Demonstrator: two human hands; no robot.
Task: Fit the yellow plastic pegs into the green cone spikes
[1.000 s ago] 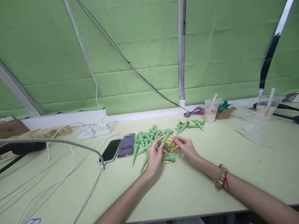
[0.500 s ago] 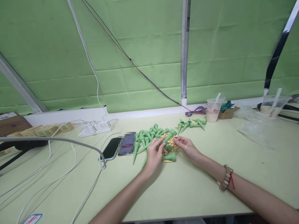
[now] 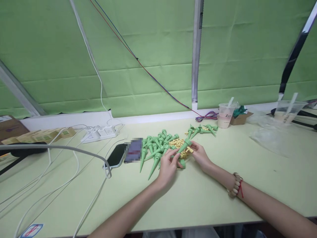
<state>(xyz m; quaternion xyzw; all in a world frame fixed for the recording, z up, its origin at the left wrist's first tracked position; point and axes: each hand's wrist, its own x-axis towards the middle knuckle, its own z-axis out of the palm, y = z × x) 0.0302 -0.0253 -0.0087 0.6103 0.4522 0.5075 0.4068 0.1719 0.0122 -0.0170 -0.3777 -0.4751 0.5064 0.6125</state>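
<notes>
My left hand [image 3: 167,168] is closed round a green plastic spike [image 3: 184,145], a hollow-looking cone with a wide collar end tilted up to the right. My right hand [image 3: 201,157] pinches a small yellow T-shaped plastic piece [image 3: 189,149] close to that collar. Whether the two parts touch I cannot tell. Left of and behind my left hand lies a heap of similar green spikes [image 3: 156,158]. Loose yellow pieces [image 3: 176,142] are piled just behind the hands, partly hidden by them.
A second group of green spikes [image 3: 195,132] lies farther back. To the left are a phone [image 3: 116,155], a power strip [image 3: 101,133] and loose white cables [image 3: 78,162]. Drink cups [image 3: 225,117], a small cardboard box [image 3: 240,119] and clear plastic bags [image 3: 268,140] stand or lie at right.
The spike in my left hand has moved slightly right and down, closer to my right hand. The yellow piece in my right fingers now shows beside its collar. The view has shifted slightly.
</notes>
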